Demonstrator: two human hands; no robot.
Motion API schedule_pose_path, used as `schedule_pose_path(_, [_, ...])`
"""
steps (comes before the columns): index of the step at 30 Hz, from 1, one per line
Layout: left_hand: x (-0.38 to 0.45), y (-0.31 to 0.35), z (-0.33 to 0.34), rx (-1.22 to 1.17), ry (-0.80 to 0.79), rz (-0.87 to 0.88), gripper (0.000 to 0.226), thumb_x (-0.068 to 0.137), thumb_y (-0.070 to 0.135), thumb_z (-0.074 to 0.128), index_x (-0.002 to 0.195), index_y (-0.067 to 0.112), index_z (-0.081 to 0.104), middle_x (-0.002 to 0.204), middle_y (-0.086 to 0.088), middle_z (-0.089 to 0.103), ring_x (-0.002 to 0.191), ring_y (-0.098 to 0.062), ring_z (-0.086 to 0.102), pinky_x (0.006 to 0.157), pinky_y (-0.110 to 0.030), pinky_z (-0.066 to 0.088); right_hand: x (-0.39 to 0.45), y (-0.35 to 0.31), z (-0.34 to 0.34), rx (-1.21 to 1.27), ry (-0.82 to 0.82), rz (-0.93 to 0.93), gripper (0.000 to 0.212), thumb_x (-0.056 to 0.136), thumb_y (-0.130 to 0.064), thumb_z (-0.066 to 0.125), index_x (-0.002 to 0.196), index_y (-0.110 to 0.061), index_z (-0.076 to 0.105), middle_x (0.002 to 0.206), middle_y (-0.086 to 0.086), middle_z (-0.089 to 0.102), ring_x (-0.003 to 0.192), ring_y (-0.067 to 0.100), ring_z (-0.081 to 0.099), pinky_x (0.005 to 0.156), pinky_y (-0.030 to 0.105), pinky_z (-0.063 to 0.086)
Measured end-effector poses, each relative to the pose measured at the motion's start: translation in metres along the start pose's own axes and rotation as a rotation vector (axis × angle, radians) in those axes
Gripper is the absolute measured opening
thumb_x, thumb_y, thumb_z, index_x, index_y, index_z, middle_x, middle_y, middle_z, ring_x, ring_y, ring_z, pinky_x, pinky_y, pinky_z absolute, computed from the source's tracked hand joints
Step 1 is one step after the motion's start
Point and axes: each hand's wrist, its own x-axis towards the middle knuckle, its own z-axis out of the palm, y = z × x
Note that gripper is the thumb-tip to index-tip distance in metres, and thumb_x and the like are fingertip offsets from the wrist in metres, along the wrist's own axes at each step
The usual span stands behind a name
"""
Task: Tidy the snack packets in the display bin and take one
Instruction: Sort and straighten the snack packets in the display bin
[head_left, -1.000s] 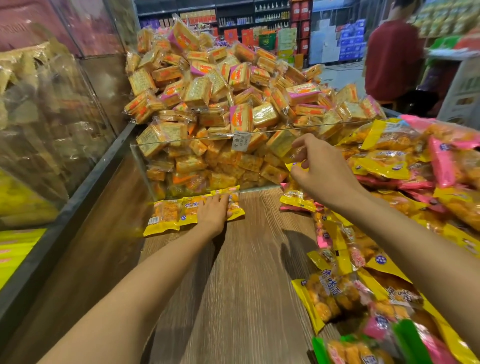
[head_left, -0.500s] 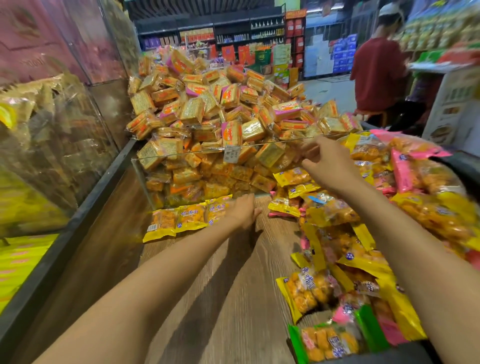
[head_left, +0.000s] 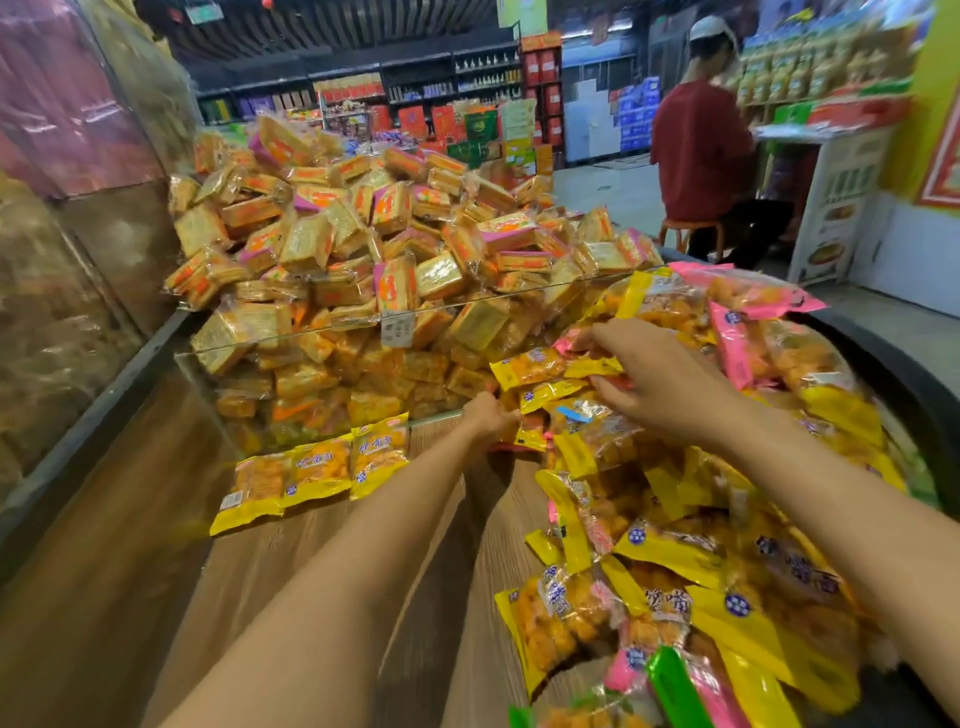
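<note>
A heap of yellow, pink and green snack packets fills the right side of the wooden display bin. Three yellow packets lie side by side in a row against the clear divider. My left hand is at the heap's left edge with curled fingers, pinching the end of a yellow packet. Just right of it, my right hand reaches over the top of the heap. Its fingers and thumb close around another yellow packet.
Behind the divider rises a tall pile of orange cracker packets. A clear wall shuts off the left side. A person in a red shirt sits on a stool in the aisle beyond, by a white counter.
My left hand left the row of three packets and moved right to the heap's edge. My right hand dropped from the divider onto the heap's packets. The view tilted upward.
</note>
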Motion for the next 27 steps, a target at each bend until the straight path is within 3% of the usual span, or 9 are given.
schedule_pose_path(4, [0.005, -0.001, -0.001, -0.314, -0.035, -0.107, 0.044, 0.083, 0.004, 0.07, 0.122, -0.003, 0.049, 0.111, -0.017, 0.059, 0.101, -0.027, 0.057, 0.086, -0.041, 0.048, -0.002, 0.009, 0.0, -0.024, 0.054, 0.028, 0.036, 0.088, -0.019, 0.059, 0.124, -0.016, 0.052, 0.108, 0.004, 0.058, 0.105, 0.023, 0.052, 0.084, 0.044, 0.047])
schedule_pose_path(7, [0.002, 0.0, -0.007, -0.488, -0.083, -0.262, 0.025, 0.082, -0.005, 0.068, 0.088, 0.008, 0.047, 0.083, -0.007, 0.053, 0.09, -0.024, 0.053, 0.076, -0.04, 0.048, -0.001, 0.008, -0.002, -0.027, 0.052, 0.045, 0.037, 0.088, -0.019, 0.059, 0.125, -0.015, 0.052, 0.108, 0.005, 0.057, 0.106, 0.023, 0.052, 0.084, 0.046, 0.048])
schedule_pose_path(11, [0.003, -0.004, -0.014, -0.458, -0.1, -0.279, 0.021, 0.087, -0.006, 0.06, 0.079, 0.01, 0.049, 0.078, -0.006, 0.052, 0.073, -0.02, 0.055, 0.066, -0.034, 0.049, -0.002, 0.009, -0.002, -0.006, 0.074, 0.076, 0.038, 0.088, -0.019, 0.06, 0.125, -0.014, 0.052, 0.107, 0.006, 0.057, 0.105, 0.024, 0.052, 0.082, 0.047, 0.049])
schedule_pose_path(16, [0.005, -0.004, -0.028, -0.318, -0.119, -0.301, 0.02, 0.09, -0.008, 0.052, 0.077, 0.008, 0.051, 0.084, -0.009, 0.055, 0.082, -0.021, 0.056, 0.073, -0.03, 0.048, -0.004, 0.009, -0.004, 0.006, 0.089, 0.088, 0.038, 0.088, -0.018, 0.059, 0.125, -0.013, 0.051, 0.107, 0.006, 0.057, 0.103, 0.024, 0.053, 0.083, 0.047, 0.049])
schedule_pose_path(22, [-0.006, 0.004, -0.057, -0.218, -0.2, -0.371, 0.017, 0.093, -0.005, 0.049, 0.079, 0.003, 0.051, 0.083, -0.011, 0.055, 0.074, -0.018, 0.054, 0.081, -0.026, 0.047, -0.004, 0.01, -0.005, 0.001, 0.108, 0.084, 0.036, 0.087, -0.016, 0.059, 0.122, -0.011, 0.053, 0.104, 0.008, 0.058, 0.1, 0.026, 0.054, 0.082, 0.046, 0.05])
schedule_pose_path(27, [-0.043, 0.0, -0.08, -0.257, -0.2, -0.343, 0.015, 0.091, -0.004, 0.054, 0.079, 0.004, 0.051, 0.079, -0.011, 0.056, 0.071, -0.02, 0.054, 0.061, -0.027, 0.045, -0.01, 0.005, -0.005, 0.037, 0.125, 0.089, 0.039, 0.087, -0.013, 0.059, 0.125, -0.01, 0.054, 0.108, 0.007, 0.059, 0.106, 0.023, 0.053, 0.085, 0.043, 0.049])
